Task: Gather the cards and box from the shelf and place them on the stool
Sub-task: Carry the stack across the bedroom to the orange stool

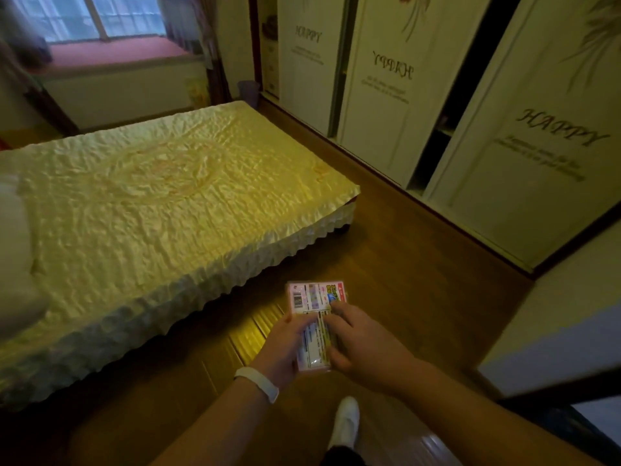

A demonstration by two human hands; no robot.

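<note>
A pink card box (311, 297) with a barcode and colourful print is held flat in front of me over the wooden floor. My left hand (285, 344), with a white band on its wrist, grips the box's left edge. My right hand (356, 344) holds its right side, thumb on top. Whether loose cards lie on the box I cannot tell; a paler printed layer shows between my hands. No stool and no shelf are in view.
A bed (141, 203) with a yellow quilted cover fills the left. White wardrobe doors (524, 153) printed "HAPPY" line the right wall. A strip of wooden floor (403, 250) runs between them. My white-socked foot (346, 422) shows below. A window (94, 18) is at the far end.
</note>
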